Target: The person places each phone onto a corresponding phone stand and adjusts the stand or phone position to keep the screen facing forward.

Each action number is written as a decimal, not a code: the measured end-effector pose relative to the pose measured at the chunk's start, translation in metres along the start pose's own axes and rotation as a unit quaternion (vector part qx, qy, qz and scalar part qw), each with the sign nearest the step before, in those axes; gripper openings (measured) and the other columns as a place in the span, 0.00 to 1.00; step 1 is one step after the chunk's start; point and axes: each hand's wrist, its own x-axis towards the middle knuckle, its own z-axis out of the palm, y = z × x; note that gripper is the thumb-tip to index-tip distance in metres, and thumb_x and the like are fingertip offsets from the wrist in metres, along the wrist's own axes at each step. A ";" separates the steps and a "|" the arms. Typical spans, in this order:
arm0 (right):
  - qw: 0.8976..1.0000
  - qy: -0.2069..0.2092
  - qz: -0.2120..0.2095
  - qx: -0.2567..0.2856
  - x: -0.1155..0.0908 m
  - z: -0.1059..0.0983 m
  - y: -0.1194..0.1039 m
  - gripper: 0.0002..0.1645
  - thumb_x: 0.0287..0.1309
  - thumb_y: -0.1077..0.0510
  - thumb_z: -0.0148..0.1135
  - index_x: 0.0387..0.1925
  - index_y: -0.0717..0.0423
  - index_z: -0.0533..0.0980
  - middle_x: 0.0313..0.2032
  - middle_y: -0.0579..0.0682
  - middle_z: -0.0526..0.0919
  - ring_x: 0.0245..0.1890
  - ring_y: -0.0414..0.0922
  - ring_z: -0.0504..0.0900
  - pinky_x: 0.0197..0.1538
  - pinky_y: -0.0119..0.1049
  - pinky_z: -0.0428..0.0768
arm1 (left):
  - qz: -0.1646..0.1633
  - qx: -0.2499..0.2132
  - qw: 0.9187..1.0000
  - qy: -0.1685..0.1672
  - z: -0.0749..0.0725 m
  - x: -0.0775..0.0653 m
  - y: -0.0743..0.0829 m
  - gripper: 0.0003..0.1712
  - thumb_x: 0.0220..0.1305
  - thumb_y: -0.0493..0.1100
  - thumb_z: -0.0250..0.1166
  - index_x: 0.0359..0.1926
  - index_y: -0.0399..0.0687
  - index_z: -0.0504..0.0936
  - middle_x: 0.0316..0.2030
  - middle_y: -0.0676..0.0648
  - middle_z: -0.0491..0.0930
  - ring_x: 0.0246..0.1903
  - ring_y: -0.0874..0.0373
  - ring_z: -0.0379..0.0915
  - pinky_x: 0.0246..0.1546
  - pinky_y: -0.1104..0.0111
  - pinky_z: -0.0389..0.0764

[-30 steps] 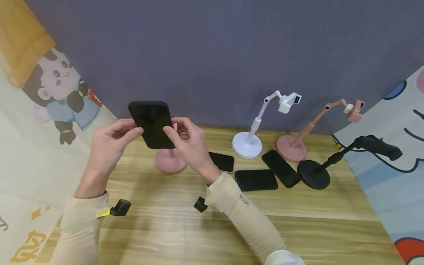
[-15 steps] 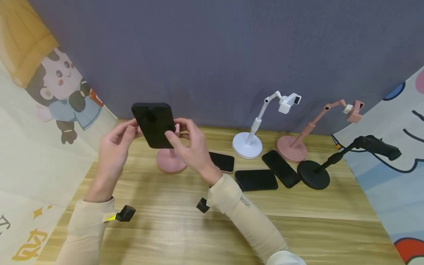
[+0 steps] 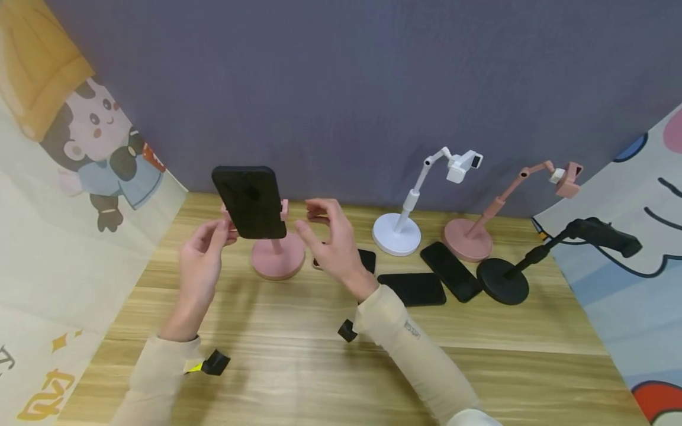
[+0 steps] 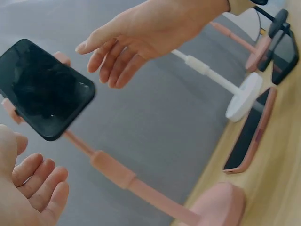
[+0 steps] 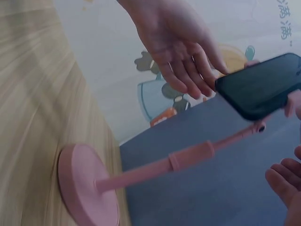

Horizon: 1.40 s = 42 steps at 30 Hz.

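A black smartphone (image 3: 249, 202) sits in the clamp of a pink phone stand (image 3: 278, 260), its dark screen facing me and tilted. Pink clamp jaws show at both long sides of the phone in the left wrist view. My left hand (image 3: 205, 254) is just left of the phone's lower edge, its fingers loosely bent and holding nothing. To the right of the stand my right hand (image 3: 335, 242) hangs apart from the phone, thumb and fingers spread. Both hands appear relaxed beside the phone in the left wrist view, the right one (image 4: 155, 37) above and the left one (image 4: 33, 183) below.
A white stand (image 3: 397, 234), a second pink stand (image 3: 469, 238) and a black stand (image 3: 504, 280) stand at the right. Before them lie a phone (image 3: 452, 271), another phone (image 3: 412, 289) and a pink-edged phone (image 4: 251, 132) partly behind my right hand. A grey partition (image 3: 341, 106) rises behind.
Both hands have let go of the phone and clamp. My right hand has moved right, my left slightly down and right. The phone stays up in the stand.
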 end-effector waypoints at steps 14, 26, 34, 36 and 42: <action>0.991 0.090 -0.019 -0.101 -0.003 -0.035 0.020 0.17 0.55 0.68 0.60 0.46 0.72 0.71 0.43 0.66 0.74 0.42 0.54 0.75 0.47 0.49 0.80 | 0.012 0.159 0.976 -0.147 0.020 -0.023 -0.037 0.18 0.66 0.49 0.58 0.48 0.40 0.80 0.42 0.43 0.82 0.40 0.59 0.77 0.41 0.73 0.78; 0.968 0.178 -0.080 -0.157 0.002 -0.074 0.021 0.17 0.50 0.73 0.61 0.43 0.76 0.72 0.41 0.69 0.74 0.40 0.57 0.74 0.44 0.49 0.77 | 0.140 0.252 0.917 -0.274 0.055 -0.043 -0.073 0.15 0.60 0.40 0.64 0.46 0.35 0.81 0.43 0.40 0.80 0.42 0.50 0.76 0.43 0.56 0.81; 0.940 0.253 -0.126 -0.194 0.010 -0.102 0.012 0.15 0.48 0.73 0.59 0.40 0.77 0.73 0.39 0.71 0.73 0.41 0.56 0.72 0.46 0.47 0.73 | 0.201 0.344 0.872 -0.286 0.075 -0.053 -0.089 0.21 0.59 0.46 0.64 0.51 0.38 0.80 0.51 0.41 0.78 0.52 0.49 0.72 0.55 0.56 0.74; 0.935 0.268 -0.126 -0.196 0.011 -0.107 0.011 0.14 0.48 0.72 0.58 0.40 0.77 0.73 0.40 0.72 0.72 0.43 0.55 0.71 0.48 0.46 0.72 | 0.215 0.342 0.866 -0.294 0.080 -0.054 -0.091 0.22 0.59 0.45 0.65 0.52 0.37 0.79 0.52 0.39 0.77 0.52 0.48 0.71 0.56 0.55 0.73; 0.919 0.314 -0.118 -0.208 0.016 -0.124 0.013 0.16 0.51 0.65 0.57 0.40 0.75 0.75 0.41 0.73 0.71 0.49 0.53 0.68 0.54 0.45 0.68 | 0.221 0.342 0.857 -0.317 0.092 -0.057 -0.097 0.25 0.60 0.46 0.64 0.55 0.37 0.77 0.56 0.37 0.74 0.56 0.45 0.68 0.60 0.52 0.69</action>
